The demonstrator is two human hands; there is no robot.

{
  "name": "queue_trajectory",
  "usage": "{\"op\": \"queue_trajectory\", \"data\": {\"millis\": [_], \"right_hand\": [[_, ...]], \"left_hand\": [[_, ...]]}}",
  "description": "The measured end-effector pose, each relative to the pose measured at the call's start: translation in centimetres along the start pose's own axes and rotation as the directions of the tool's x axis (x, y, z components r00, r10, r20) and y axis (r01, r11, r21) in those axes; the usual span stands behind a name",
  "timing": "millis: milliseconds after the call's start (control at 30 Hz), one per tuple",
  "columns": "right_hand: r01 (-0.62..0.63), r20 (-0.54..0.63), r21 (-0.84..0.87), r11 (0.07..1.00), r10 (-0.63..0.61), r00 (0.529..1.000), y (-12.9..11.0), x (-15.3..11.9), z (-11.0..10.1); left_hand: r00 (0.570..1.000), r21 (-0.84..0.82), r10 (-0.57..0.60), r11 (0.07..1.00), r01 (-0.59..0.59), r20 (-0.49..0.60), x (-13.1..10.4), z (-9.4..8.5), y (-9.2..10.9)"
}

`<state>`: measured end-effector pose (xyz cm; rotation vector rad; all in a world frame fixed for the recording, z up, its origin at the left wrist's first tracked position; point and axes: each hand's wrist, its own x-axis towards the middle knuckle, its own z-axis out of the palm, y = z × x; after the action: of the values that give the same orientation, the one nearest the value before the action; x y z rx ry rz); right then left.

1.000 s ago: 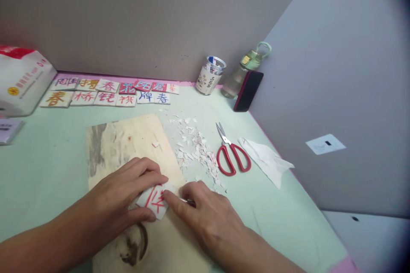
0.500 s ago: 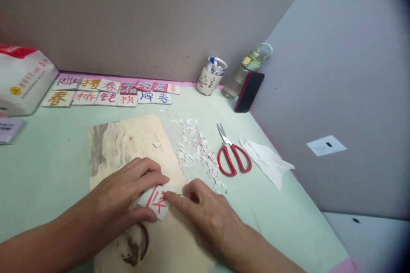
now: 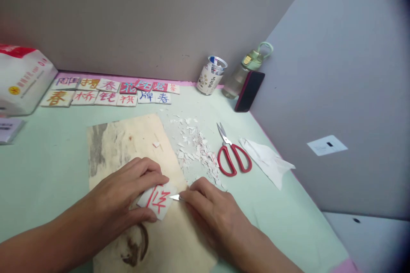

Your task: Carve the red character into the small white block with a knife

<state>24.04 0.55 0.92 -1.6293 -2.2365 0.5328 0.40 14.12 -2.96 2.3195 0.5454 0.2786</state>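
Note:
My left hand pinches a white square tile with a red painted character, thumb at the near edge and fingers at the far edge. The tile is over a wooden board. Closed around a small craft knife, my right hand is just right of the tile. The pointed blade shows at the tile's right side; whether it touches the surface I cannot tell. The knife's handle is hidden in my fingers.
White chips lie right of the board, beside red-handled scissors and a crumpled tissue. Painted tiles line the back. A can, a bottle and a phone stand back right; a white bag stands left.
My right hand has drawn slightly right, off the tile, so the knife blade and more of the red character now show. The left hand keeps the tile in place.

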Motion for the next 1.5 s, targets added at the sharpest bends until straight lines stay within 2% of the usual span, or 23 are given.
{"op": "queue_trajectory", "data": {"millis": [200, 367, 500, 633, 700, 933, 1367, 1500], "right_hand": [[0.053, -0.074, -0.167, 0.985, -0.066, 0.995, -0.7, 0.4, 0.1], [0.045, -0.055, -0.160, 0.986, -0.054, 0.997, -1.0, 0.5, 0.3], [0.014, -0.072, -0.042, 0.999, -0.017, 0.997, -0.6, 0.4, 0.6], [0.024, -0.228, 0.179, 0.983, 0.018, 0.973, 0.0, 0.5, 0.7], [0.034, -0.272, 0.205, 0.978, 0.023, 0.962, 0.3, 0.5, 0.6], [0.067, -0.106, -0.150, 0.986, -0.084, 0.991, 0.4, 0.6, -0.8], [0.151, -0.056, -0.288, 0.946, -0.174, 0.983, 0.2, 1.6, -1.6], [0.186, 0.021, -0.369, 0.911, -0.192, 0.981, -0.1, 2.1, -2.2]], "left_hand": [[0.999, -0.013, -0.040, 0.999, 0.040, -0.018, 0.0, 0.2, 0.3], [0.998, -0.008, -0.042, 0.999, 0.042, -0.048, 0.0, 0.3, 0.6], [0.998, -0.014, -0.035, 0.999, 0.034, -0.054, 0.0, 0.2, 0.5], [1.000, -0.008, -0.020, 1.000, 0.020, 0.000, 0.1, 0.0, 0.2], [1.000, -0.002, -0.020, 1.000, 0.020, 0.005, 0.1, 0.0, 0.1], [0.999, -0.009, -0.036, 0.999, 0.036, 0.023, -0.1, 0.2, 0.2], [1.000, -0.011, -0.019, 1.000, 0.019, -0.021, 0.0, 0.2, 0.2], [0.999, 0.006, -0.018, 1.000, 0.018, -0.038, -0.1, 0.3, 0.2]]}}
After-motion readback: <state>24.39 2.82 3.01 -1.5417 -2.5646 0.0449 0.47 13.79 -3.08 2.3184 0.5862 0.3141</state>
